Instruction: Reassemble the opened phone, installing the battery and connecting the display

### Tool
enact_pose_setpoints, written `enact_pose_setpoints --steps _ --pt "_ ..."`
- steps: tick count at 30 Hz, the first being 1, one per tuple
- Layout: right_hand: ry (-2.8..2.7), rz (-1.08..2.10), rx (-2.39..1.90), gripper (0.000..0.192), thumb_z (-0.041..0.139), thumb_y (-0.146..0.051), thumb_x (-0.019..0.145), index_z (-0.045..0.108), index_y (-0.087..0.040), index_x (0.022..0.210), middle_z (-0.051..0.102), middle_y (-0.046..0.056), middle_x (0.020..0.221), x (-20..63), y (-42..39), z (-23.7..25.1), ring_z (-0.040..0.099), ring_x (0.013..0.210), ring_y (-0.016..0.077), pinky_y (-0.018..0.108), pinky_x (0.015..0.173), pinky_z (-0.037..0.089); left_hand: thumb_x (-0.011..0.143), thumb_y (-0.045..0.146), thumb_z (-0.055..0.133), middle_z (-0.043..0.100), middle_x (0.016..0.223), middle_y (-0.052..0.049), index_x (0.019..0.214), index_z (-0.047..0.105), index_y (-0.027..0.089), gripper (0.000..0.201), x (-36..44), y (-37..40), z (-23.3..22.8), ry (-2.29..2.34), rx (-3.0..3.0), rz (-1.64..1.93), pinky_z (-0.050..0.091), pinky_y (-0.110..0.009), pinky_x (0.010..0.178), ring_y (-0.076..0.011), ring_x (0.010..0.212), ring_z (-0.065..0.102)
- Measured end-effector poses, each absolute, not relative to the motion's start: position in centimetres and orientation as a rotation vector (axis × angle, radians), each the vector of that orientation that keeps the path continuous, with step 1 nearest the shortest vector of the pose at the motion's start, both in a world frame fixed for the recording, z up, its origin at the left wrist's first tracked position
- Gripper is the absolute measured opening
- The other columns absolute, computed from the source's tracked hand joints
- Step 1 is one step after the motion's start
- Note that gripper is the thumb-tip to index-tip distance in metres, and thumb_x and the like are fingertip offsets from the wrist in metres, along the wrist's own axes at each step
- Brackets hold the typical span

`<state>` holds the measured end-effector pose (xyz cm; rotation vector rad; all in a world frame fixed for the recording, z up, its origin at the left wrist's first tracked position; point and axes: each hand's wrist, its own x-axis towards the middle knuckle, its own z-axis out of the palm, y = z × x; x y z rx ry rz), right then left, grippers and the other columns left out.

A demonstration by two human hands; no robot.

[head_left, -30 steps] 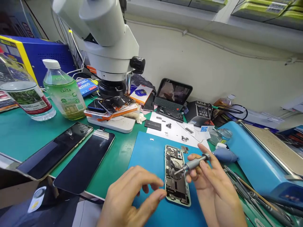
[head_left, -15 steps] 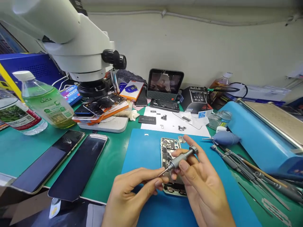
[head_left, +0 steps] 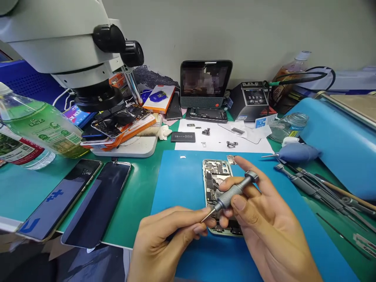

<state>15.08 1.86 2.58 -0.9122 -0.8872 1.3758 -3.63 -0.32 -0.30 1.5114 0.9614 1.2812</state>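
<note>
My right hand (head_left: 264, 211) grips a grey metal precision screwdriver (head_left: 230, 196) by its knurled barrel, the index finger reaching past its round end cap. The tool slants down to the left. Its thin tip meets my left hand (head_left: 173, 231), whose thumb and index finger are pinched together around the tip. Whether a tiny part is also in that pinch is hidden. Below and behind my hands, an opened phone (head_left: 209, 184) with bare circuit boards lies on the blue mat (head_left: 179, 184). My right hand covers its lower right part. A small metal piece (head_left: 231, 159) lies by the phone's top corner.
Loose phone parts and a black battery (head_left: 183, 137) lie around a white paper sheet (head_left: 194, 147). A microscope (head_left: 88, 58) and bottles stand left, beside two dark phones (head_left: 98, 203). On the right are a blue air blower (head_left: 299, 152), tweezers (head_left: 311, 188) and a blue machine (head_left: 337, 145).
The camera view has shifted, so the microscope sits further left and the bench items have moved in the picture. Both hands keep nearly the same hold on the screwdriver.
</note>
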Motion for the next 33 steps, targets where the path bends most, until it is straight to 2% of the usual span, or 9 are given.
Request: enact_pose_setpoints --steps 10,15,17,19,21,23,27,30,33 --pt "-0.921 1.369 -0.857 0.049 0.077 -0.031 0.102 0.060 -0.034 0.148 0.074 0.003 0.104 15.3 2.0 2.3 0.071 0.067 0.0125 0.022 0.062 0.066 0.105 0.015 0.072 0.088 0.108 0.008 0.132 0.079 0.044 0.041 -3.6 -0.4 -0.4 0.961 1.553 1.259 0.066 -0.013 0.081 -0.0085 0.087 0.082" --pt "-0.814 1.371 -0.866 0.051 0.082 -0.033 0.098 0.064 -0.028 0.145 0.073 0.003 0.100 16.1 2.1 2.7 0.065 0.062 0.0087 0.017 0.056 0.062 0.109 0.022 0.068 0.087 0.112 0.009 0.137 0.075 0.040 0.034 -3.9 -0.6 -0.6 1.113 1.746 1.239 0.064 -0.012 0.083 -0.0073 0.092 0.081" --pt "-0.849 1.210 -0.945 0.054 0.081 -0.035 0.099 0.062 -0.029 0.149 0.072 0.003 0.102 16.6 2.1 2.9 0.064 0.062 0.0093 0.019 0.055 0.062 0.110 0.022 0.065 0.085 0.117 0.005 0.136 0.075 0.032 0.029 -3.9 -0.8 -0.9 1.271 2.025 1.208 0.063 -0.016 0.089 -0.0097 0.100 0.080" --pt "-1.011 0.903 -1.034 0.060 0.078 -0.031 0.102 0.055 -0.034 0.157 0.072 0.003 0.104 16.8 1.9 2.8 0.067 0.068 0.0120 0.021 0.057 0.064 0.110 0.022 0.065 0.083 0.121 0.002 0.133 0.075 0.025 0.025 -3.9 -1.1 -1.2 1.359 2.379 1.132 0.061 -0.024 0.095 -0.0147 0.106 0.078" --pt "-1.207 0.568 -1.070 0.066 0.074 -0.021 0.103 0.050 -0.041 0.161 0.071 0.002 0.104 16.7 1.6 2.5 0.072 0.080 0.0142 0.021 0.064 0.066 0.110 0.022 0.065 0.082 0.123 0.001 0.132 0.076 0.023 0.025 -3.9 -1.3 -1.5 1.366 2.616 1.056 0.057 -0.031 0.098 -0.0187 0.107 0.074" --pt "-1.344 0.379 -1.092 0.068 0.072 -0.011 0.102 0.052 -0.042 0.159 0.072 0.000 0.104 16.5 1.1 1.9 0.073 0.088 0.0134 0.018 0.069 0.065 0.111 0.021 0.064 0.081 0.126 0.001 0.135 0.075 0.022 0.027 -3.9 -1.4 -1.7 1.348 2.680 1.019 0.053 -0.034 0.099 -0.0207 0.109 0.070" --pt "-1.496 0.283 -1.136 0.063 0.072 -0.007 0.099 0.059 -0.034 0.154 0.075 0.001 0.104 16.3 0.2 0.4 0.076 0.086 0.0128 0.018 0.076 0.067 0.112 0.020 0.061 0.079 0.130 0.000 0.141 0.073 0.022 0.031 -4.1 -1.6 -2.0 1.318 2.691 0.971 0.049 -0.035 0.100 -0.0221 0.113 0.064" --pt "-1.579 0.245 -1.132 0.067 0.075 -0.007 0.096 0.059 -0.035 0.155 0.076 0.001 0.112 16.4 -0.1 -0.3 0.078 0.097 0.0138 0.019 0.088 0.067 0.113 0.022 0.061 0.078 0.130 -0.001 0.141 0.073 0.021 0.031 -4.0 -1.6 -2.1 1.328 2.697 0.948 0.048 -0.035 0.098 -0.0227 0.112 0.062" --pt "-1.633 0.256 -1.147 0.066 0.077 -0.009 0.096 0.060 -0.033 0.155 0.077 0.002 0.113 16.5 -0.1 -0.5 0.078 0.097 0.0141 0.018 0.089 0.066 0.111 0.020 0.063 0.078 0.130 -0.002 0.140 0.074 0.019 0.031 -3.9 -1.7 -2.3 1.342 2.669 0.973 0.049 -0.035 0.098 -0.0230 0.113 0.062"
